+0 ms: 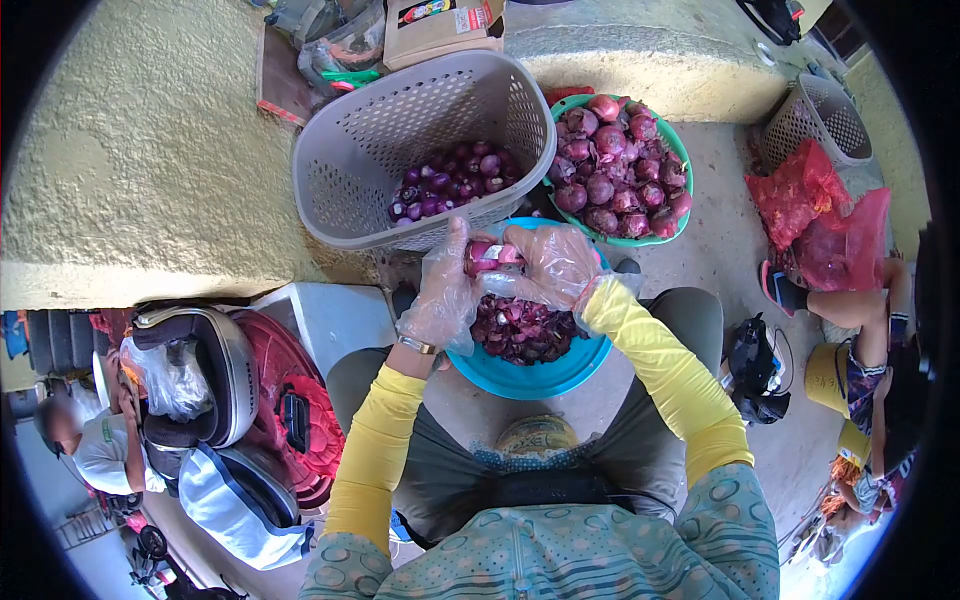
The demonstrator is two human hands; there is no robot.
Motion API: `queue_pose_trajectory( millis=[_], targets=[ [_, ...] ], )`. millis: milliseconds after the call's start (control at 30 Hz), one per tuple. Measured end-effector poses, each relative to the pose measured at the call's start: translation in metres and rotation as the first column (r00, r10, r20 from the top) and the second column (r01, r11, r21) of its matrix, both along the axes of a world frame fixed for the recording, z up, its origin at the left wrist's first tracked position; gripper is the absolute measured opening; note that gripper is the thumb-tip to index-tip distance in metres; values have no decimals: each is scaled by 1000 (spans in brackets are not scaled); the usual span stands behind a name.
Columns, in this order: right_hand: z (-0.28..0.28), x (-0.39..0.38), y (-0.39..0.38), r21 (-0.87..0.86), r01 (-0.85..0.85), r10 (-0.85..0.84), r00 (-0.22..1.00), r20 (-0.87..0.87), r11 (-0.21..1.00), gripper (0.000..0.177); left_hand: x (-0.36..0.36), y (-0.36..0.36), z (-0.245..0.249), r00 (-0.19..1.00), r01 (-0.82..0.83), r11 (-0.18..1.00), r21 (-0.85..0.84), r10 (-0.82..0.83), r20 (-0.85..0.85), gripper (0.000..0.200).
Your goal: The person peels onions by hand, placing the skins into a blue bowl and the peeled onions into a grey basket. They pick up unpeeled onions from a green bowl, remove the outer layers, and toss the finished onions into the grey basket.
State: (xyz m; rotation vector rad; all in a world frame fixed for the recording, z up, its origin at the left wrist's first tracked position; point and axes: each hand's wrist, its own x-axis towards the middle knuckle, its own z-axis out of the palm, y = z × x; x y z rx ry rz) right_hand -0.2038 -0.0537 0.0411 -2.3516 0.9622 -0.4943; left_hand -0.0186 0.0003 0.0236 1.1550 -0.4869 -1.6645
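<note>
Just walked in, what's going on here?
A person's plastic-gloved left hand holds a purple onion; the gloved right hand is against it. Below, a round blue plastic basin holds dark red skins. Smooth purple peeled onions lie in a grey perforated plastic basket; dull red unpeeled onions fill a round green basket.

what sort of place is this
Looks like an informal onion-peeling spot, perhaps a yard or porch: a green basin of unpeeled onions, a grey basket of smooth, peeled-looking ones and a rough yellowish wall.

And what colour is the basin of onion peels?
The basin is bright blue; the head view shows it.
</note>
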Motion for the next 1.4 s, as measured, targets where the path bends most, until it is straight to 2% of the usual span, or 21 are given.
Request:
queue_pose_trajectory(
  millis=[67,133,267,333,467,533,767,800,833,867,900,933,1033,1167,1267,1367,1400],
  targets=[
    [2,0,1,5,-2,2,1000,-4,1000,60,0,1,-4,1000,-1,1000,-1,1,5,59],
    [2,1,1,29,-22,23,999,-41,999,59,-1,1,-1,994,-7,1000,10,6,107,59],
    [2,2,3,65,-24,24,1000,4,998,57,-3,1,6,996,-19,999,26,16,92,57],
    [-5,2,3,76,-25,27,999,-34,997,53,2,2,3,999,13,1000,22,-14,36,57],
    [-12,3,3,78,-41,42,999,-11,996,49,7,0,-11,999,18,1000,19,-19,37,56],
    [-10,3,4,35,-37,40,996,-84,999,44,7,0,-13,1000,-10,998,54,9,18,56],
    [-6,-3,-1,-22,-106,104,992,-71,994,41,4,2,-3,998,-62,997,39,62,8,57],
    [-7,-4,-1,-33,-119,118,992,-49,992,43,9,1,-7,951,34,992,-122,6,308,58],
    [-7,-4,-2,-45,-133,132,991,-28,990,46,12,0,-11,812,172,954,-244,3,584,59],
    [-5,-3,-1,-45,-133,132,991,-27,990,46,13,1,-16,811,173,954,-244,3,585,59],
    [-2,-2,-1,-50,-107,107,994,-4,993,48,7,-1,3,965,-18,996,-88,41,259,59],
    [0,-2,0,-53,-82,83,996,20,995,51,3,-2,15,985,-142,981,130,154,-85,59],
    [-6,0,-3,-54,12,-10,999,47,998,55,-2,-2,18,985,-147,986,83,154,-79,59],
    [-3,1,-2,-27,36,-35,998,49,999,56,-2,-1,13,988,-102,990,95,111,-104,60],
    [-4,1,-1,-61,18,-11,993,121,998,53,-4,1,15,996,-66,993,97,72,-58,61],
    [-10,0,-2,-70,9,-1,994,109,998,55,1,1,2,994,-34,997,75,42,-105,61],
    [-10,-1,-2,-66,2,5,994,113,998,55,2,0,1,980,-63,993,101,80,-180,60]
  ],
)
